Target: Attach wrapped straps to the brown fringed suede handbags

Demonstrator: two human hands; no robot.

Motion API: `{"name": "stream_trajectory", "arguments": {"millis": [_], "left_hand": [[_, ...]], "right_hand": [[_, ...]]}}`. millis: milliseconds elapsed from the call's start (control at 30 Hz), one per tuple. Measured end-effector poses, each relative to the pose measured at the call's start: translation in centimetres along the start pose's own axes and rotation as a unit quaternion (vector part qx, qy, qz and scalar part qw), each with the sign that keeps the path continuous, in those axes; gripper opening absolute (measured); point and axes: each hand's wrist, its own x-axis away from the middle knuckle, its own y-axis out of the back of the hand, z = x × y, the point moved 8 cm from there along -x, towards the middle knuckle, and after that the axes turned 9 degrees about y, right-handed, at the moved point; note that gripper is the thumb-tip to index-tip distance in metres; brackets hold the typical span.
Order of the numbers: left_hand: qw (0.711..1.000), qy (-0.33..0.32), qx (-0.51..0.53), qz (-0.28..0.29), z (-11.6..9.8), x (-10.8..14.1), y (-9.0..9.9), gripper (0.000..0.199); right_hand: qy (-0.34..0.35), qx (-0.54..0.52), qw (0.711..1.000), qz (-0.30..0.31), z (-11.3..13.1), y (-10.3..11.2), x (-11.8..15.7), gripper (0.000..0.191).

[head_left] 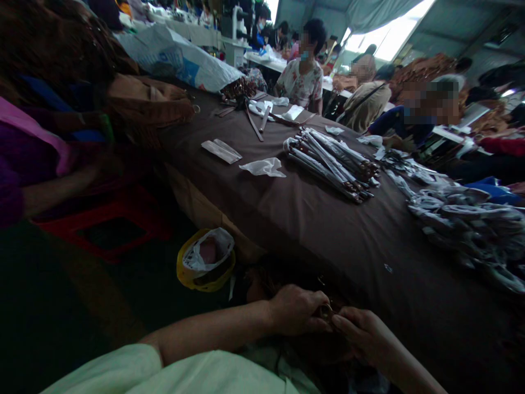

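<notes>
My left hand (296, 310) is closed, its thumb and fingers pinching a small round metal ring (326, 311) near my lap. Opposite it, my right hand (361, 327) is also closed, with thumb and fingertips pressed together at the ring's other side. Dark brown material (328, 350) hangs below both hands, and the shadow there hides its shape. What else the fingertips hold besides the ring is too dark to make out. Just beyond my hands runs the edge of a table (287, 219) covered in brown cloth.
A bundle of wrapped straps (328, 161) lies on the table, with a heap of coiled wrapped straps (467, 219) to the right. White wrapping scraps (263, 167) lie nearer. A yellow bin (186, 276) and red stool (110, 249) stand left. A co-worker's forearm (61, 189) is beside the stool.
</notes>
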Motion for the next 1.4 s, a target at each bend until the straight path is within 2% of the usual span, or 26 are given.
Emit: {"name": "stream_trajectory", "arguments": {"millis": [133,233,500,667,800,867,933,1000,1033,1100,1133,1167,1233,1300,1333,1400], "left_hand": [[0.999,-0.045,-0.009,0.002,-0.8,0.1,-0.1,0.045],[0.998,-0.061,-0.033,-0.001,-1.0,0.2,-0.3,0.046],[0.992,-0.114,-0.051,-0.017,-1.8,0.5,-0.6,0.042],[0.994,-0.1,-0.047,-0.016,-1.4,0.6,-0.3,0.04],[0.997,-0.076,-0.026,-0.009,-1.1,0.5,-0.3,0.047],[0.997,-0.072,-0.038,-0.002,-1.3,0.4,-0.6,0.048],[0.995,-0.08,-0.057,0.01,-1.8,0.4,-1.1,0.044],[0.993,-0.095,-0.068,0.012,-2.4,0.5,-1.6,0.041],[0.992,-0.101,-0.072,0.009,-2.7,0.6,-1.7,0.039],[0.991,-0.107,-0.084,0.0,-3.0,0.8,-2.0,0.036],[0.99,-0.107,-0.092,-0.003,-3.0,0.8,-2.0,0.035],[0.989,-0.109,-0.097,-0.004,-3.0,0.9,-2.1,0.034],[0.988,-0.123,-0.09,-0.004,-3.1,1.1,-1.8,0.034],[0.985,-0.153,-0.074,-0.01,-3.4,1.3,-1.3,0.036],[0.983,-0.171,-0.07,-0.016,-3.6,1.4,-1.1,0.036],[0.975,-0.205,-0.079,-0.027,-3.8,1.7,-0.9,0.038]], "right_hand": [[-0.019,0.001,1.0,-0.005,-0.8,-0.4,0.6,0.047],[-0.005,0.009,1.0,-0.001,-1.0,-0.6,0.6,0.046],[0.003,0.078,0.997,0.026,0.5,0.0,0.9,0.038],[-0.018,-0.045,0.998,0.043,-1.1,-0.9,0.2,0.054],[-0.015,-0.06,0.997,0.037,-2.6,-1.2,0.2,0.055],[-0.019,-0.006,0.999,0.025,-2.4,-1.3,0.8,0.05],[-0.015,0.135,0.99,-0.025,-1.1,-1.0,1.9,0.042],[-0.011,0.314,0.946,-0.085,1.2,-0.8,3.2,0.034],[-0.018,0.377,0.922,-0.087,2.2,-1.2,3.8,0.032],[-0.021,0.431,0.9,-0.064,3.5,-2.0,4.3,0.03],[-0.022,0.429,0.901,-0.057,3.8,-2.0,4.2,0.031],[-0.016,0.407,0.912,-0.055,3.7,-1.8,4.0,0.03],[-0.006,0.293,0.955,-0.04,2.5,-0.9,3.2,0.032],[0.0,0.079,0.996,0.044,0.4,-1.1,2.3,0.039],[0.005,-0.021,0.996,0.084,-0.5,-1.4,2.0,0.043],[0.001,-0.144,0.983,0.113,-1.9,-1.7,1.5,0.048]]}}
